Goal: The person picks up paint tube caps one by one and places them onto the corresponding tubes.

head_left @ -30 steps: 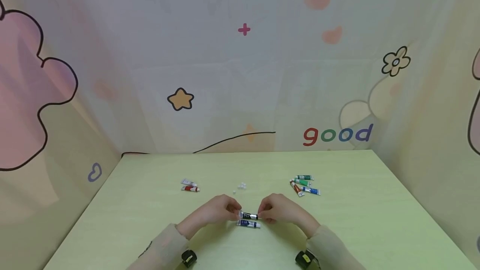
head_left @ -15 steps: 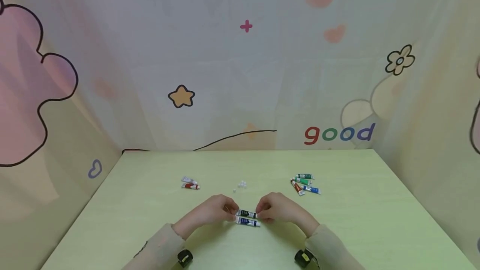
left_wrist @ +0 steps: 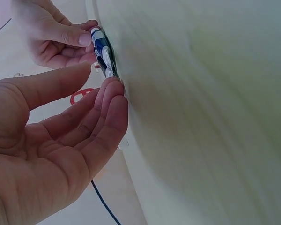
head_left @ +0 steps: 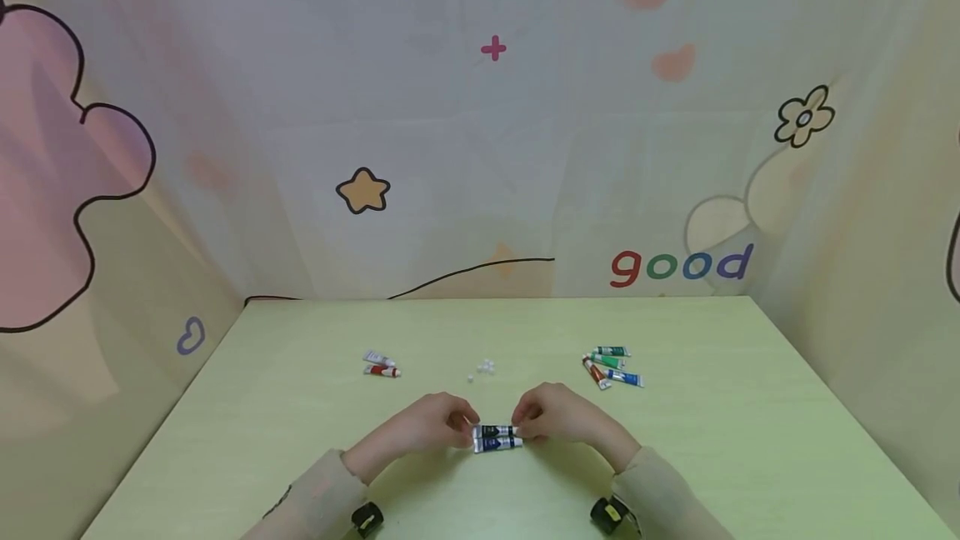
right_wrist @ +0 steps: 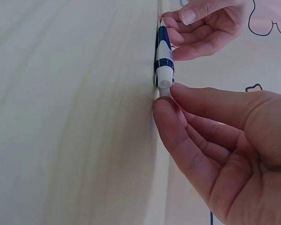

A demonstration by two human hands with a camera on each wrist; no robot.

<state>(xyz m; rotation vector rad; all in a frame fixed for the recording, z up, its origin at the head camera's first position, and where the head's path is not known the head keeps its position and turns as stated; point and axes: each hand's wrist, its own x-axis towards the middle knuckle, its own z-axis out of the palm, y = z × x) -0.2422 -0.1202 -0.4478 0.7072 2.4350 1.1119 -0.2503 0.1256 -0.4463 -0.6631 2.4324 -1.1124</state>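
Observation:
Two small paint tubes lie side by side near the middle of the table, a black one [head_left: 495, 432] farther from me and a dark blue one [head_left: 498, 444] nearer. With thumb and forefinger my right hand [head_left: 557, 413] pinches the white cap at the black tube's right end. My left hand [head_left: 437, 423] is at the tubes' left ends. In the left wrist view its fingertips [left_wrist: 116, 90] touch or nearly touch the tube ends, while its thumb stands apart from them. The right wrist view shows the blue tube [right_wrist: 164, 54] hiding most of the black one.
Beyond the hands sit several tiny white pieces [head_left: 486, 367]. A white tube [head_left: 378, 358] and a red tube [head_left: 382, 371] lie at the left. Green [head_left: 607, 361], brown [head_left: 596, 372] and blue [head_left: 625, 377] tubes are grouped at the right. A patterned curtain [head_left: 450, 148] backs the table.
The black tube has come toward me, closing the gap to the blue tube, so the two now lie together. Both hands stay at the tubes' ends, with the left thumb and fingers slightly shifted.

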